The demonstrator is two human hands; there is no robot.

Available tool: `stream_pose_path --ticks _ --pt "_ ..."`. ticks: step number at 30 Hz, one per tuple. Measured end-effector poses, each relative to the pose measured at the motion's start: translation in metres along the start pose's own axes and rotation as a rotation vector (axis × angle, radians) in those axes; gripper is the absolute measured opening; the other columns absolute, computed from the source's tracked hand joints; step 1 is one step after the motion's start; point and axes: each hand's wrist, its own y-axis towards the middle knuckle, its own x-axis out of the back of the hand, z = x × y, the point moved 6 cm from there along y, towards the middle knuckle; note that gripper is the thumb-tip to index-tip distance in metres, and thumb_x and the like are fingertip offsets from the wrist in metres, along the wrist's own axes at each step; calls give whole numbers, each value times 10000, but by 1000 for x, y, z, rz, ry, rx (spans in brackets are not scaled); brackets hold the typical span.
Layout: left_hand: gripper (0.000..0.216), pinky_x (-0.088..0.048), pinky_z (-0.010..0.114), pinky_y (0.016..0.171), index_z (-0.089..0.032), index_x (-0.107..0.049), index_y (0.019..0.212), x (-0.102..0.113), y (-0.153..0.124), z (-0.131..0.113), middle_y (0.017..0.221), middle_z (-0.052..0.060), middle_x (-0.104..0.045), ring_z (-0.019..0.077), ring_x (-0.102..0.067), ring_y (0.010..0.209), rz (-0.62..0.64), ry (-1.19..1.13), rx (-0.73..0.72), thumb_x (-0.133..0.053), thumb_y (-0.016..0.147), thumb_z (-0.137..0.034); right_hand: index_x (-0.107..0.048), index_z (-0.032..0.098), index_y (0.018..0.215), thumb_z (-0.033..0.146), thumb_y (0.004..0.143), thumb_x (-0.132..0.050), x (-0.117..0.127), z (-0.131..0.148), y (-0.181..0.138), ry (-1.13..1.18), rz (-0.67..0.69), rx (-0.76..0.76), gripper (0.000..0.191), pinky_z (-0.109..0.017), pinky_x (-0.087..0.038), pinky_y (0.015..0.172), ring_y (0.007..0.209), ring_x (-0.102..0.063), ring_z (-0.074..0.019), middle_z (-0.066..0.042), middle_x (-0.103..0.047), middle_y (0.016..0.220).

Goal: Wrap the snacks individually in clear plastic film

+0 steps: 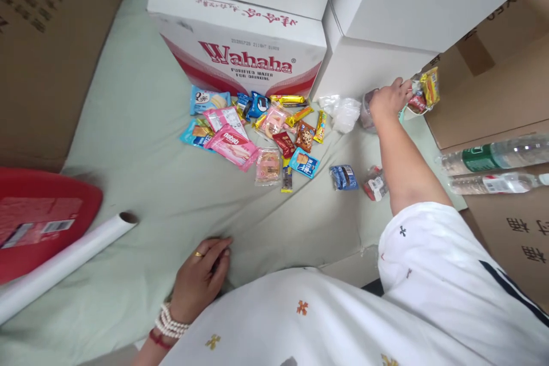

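Observation:
My right hand [389,104] reaches to the far right with its fingers bent and closed at a small pale container, whose tips and contents are partly hidden. Beside the fingers a yellow snack packet [430,87] and a red packet [417,104] stick out of that container. Left of the hand stand a dark reddish jar-like container [367,110] and a crumpled clear plastic bag [345,114]. Nearer me lie a blue snack packet [343,177] and a small red packet with a white label [376,183]. My left hand [203,274] rests on the cloth, empty, its fingers loosely extended.
A pile of wrapped snacks, with a pink wafer packet [234,146], lies before the Wahaha carton [249,57]. Two plastic bottles [478,157] lie at right against cardboard. A red container [43,211] and a white tube [68,263] are at left.

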Motion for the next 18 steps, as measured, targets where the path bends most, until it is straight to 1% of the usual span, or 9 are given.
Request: stream_pose_path --ticks 2,6,9,11,12,14,15,16,18 --pt "259 -573 248 729 -210 -721 1092 0 0 0 979 59 -734 167 -725 814 -2 -1 -14 -503 990 -305 -735 78 1050 388 1043 -398 0 1 -4 -46 -26 66 458 -734 -202 1111 1389 -321 -416 -256 -577 1282" --pt "242 -565 238 724 -192 -713 1090 2 1 -4 984 61 -727 161 -721 817 -20 4 -61 -510 994 -283 -708 40 1135 442 1039 -388 6 -1 -7 -58 87 70 523 -732 -222 1099 1382 -344 -434 -285 -578 1254" --pt "245 -562 235 716 -182 -707 1096 3 1 -5 984 65 -721 159 -718 815 -28 4 -77 -503 999 -277 -629 96 1303 446 1029 -383 42 -16 -15 39 51 67 508 -677 -286 1108 1349 -420 -407 -263 -574 1319" --pt "247 -564 235 719 -186 -705 1094 3 1 -5 984 63 -722 159 -720 816 -27 0 -83 -499 1000 -283 -585 127 1362 376 1030 -333 73 -37 -34 148 62 127 486 -585 -347 1126 1319 -483 -357 -241 -572 1362" --pt "247 -564 236 721 -190 -706 1091 3 1 -4 984 62 -724 161 -722 818 -27 -2 -85 -498 1000 -288 -584 122 1361 326 1019 -321 84 -48 -49 205 133 176 477 -532 -375 1132 1301 -511 -331 -237 -582 1365" --pt "246 -565 240 720 -199 -707 1080 3 2 -4 980 59 -729 164 -724 819 -24 -6 -82 -494 999 -292 -684 171 1225 244 923 -449 99 -76 -87 229 289 241 389 -438 -484 1057 1163 -629 -290 -166 -685 1252" --pt "245 -565 243 718 -203 -708 1076 3 2 -3 977 58 -731 167 -724 818 -21 -8 -78 -493 997 -291 -706 217 1216 197 863 -497 100 -85 -110 247 424 327 411 -417 -479 1082 1209 -626 -277 -117 -690 1297" --pt "245 -564 245 713 -206 -710 1075 2 2 -3 974 56 -732 169 -724 814 -18 -7 -74 -494 995 -288 -685 243 1291 164 816 -527 96 -90 -135 250 597 454 507 -435 -438 1138 1318 -571 -283 -90 -649 1398" --pt "243 -561 250 701 -209 -712 1069 1 4 -3 970 56 -732 172 -722 807 -19 7 -66 -495 988 -283 -608 298 1429 120 762 -548 86 -100 -180 209 848 618 693 -505 -325 1223 1495 -394 -298 -36 -559 1528"
